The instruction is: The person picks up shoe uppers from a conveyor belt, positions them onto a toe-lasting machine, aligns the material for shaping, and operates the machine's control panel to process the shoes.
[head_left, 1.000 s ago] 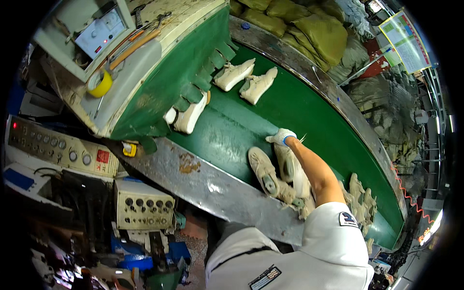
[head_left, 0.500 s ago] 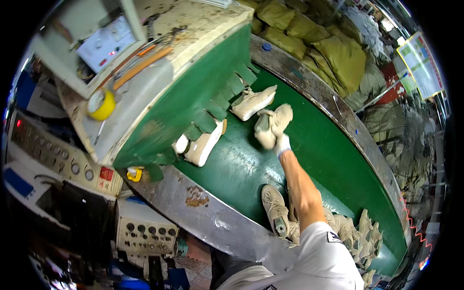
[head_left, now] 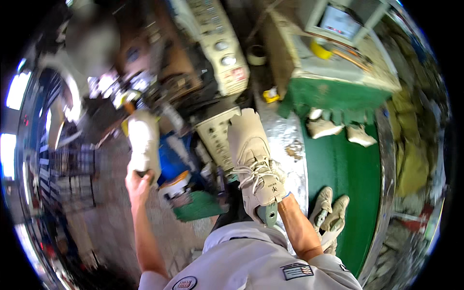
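On the left, my left hand (head_left: pixel 138 186) is closed around the heel end of a pale shoe (head_left: pixel 144 142), whose toe points up toward a machine (head_left: pixel 133 99) smeared by motion. Before my body, a beige lace-up sneaker (head_left: pixel 254 166) stands toe up, a green last showing at its ankle opening. My right hand (head_left: pixel 285 195) grips it from behind, so most of its fingers are hidden. Something beige shows at the sneaker's right edge, perhaps another shoe; I cannot tell.
At right runs a green conveyor belt (head_left: pixel 345 174) within metal edges. Beige shoes (head_left: pixel 329 210) rest on its near part; others (head_left: pixel 325 128) lie by a green flap curtain (head_left: pixel 333 94). A control panel (head_left: pixel 217 137) stands behind the sneaker; a blue bin (head_left: pixel 171 157) is near my left hand.
The view has swung left, away from the belt. My right hand has lifted footwear off the belt to my front. My left hand, unseen before, now shows with a shoe.
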The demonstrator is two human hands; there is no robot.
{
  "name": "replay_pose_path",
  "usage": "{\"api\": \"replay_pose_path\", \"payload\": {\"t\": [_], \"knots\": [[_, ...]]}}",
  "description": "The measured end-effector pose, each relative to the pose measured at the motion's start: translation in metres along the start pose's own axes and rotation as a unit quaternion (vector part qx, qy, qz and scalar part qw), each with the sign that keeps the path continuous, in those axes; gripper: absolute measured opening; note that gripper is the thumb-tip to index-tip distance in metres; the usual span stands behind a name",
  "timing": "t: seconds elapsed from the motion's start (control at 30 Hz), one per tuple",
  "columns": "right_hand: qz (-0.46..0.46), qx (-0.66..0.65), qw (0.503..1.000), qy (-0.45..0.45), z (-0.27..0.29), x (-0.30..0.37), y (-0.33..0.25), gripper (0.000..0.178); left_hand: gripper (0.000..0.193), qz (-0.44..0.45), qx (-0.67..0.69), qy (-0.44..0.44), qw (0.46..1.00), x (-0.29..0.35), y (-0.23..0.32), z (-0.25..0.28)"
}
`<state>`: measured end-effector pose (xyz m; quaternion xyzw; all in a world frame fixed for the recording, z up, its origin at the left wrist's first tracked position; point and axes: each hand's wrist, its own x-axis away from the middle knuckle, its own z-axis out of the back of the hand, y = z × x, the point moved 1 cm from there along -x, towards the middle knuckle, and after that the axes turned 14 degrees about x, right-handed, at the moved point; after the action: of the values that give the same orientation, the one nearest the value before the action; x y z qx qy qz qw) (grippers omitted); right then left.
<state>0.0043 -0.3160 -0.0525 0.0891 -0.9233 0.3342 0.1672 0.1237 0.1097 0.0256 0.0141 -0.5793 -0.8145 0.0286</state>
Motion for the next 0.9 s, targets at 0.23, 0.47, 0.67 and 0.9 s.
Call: {"api": "replay_pose_path", "payload": {"t": [0.23,0.47,0.67,0.9], "knots": [[-0.091,0.059,0.990,-0.088,-0.137,-0.058,0.055,0.063,0.053,0.171,0.382,-0.094,0.903,-0.004,0.033,-0.026],[-0.050,0.200,0.976,-0.076,-0.201,-0.118,0.080,0.056,0.024,0.174,0.390,0.014,0.904,-0.068,-0.018,-0.011],[0.022,0.232,0.971,-0.062,-0.224,-0.162,0.099,0.055,0.032,0.112,0.360,0.115,0.919,-0.098,-0.012,-0.005],[0.063,0.176,0.982,-0.026,-0.242,-0.199,0.125,0.046,0.032,0.102,0.430,0.153,0.884,-0.120,-0.033,-0.003]]}}
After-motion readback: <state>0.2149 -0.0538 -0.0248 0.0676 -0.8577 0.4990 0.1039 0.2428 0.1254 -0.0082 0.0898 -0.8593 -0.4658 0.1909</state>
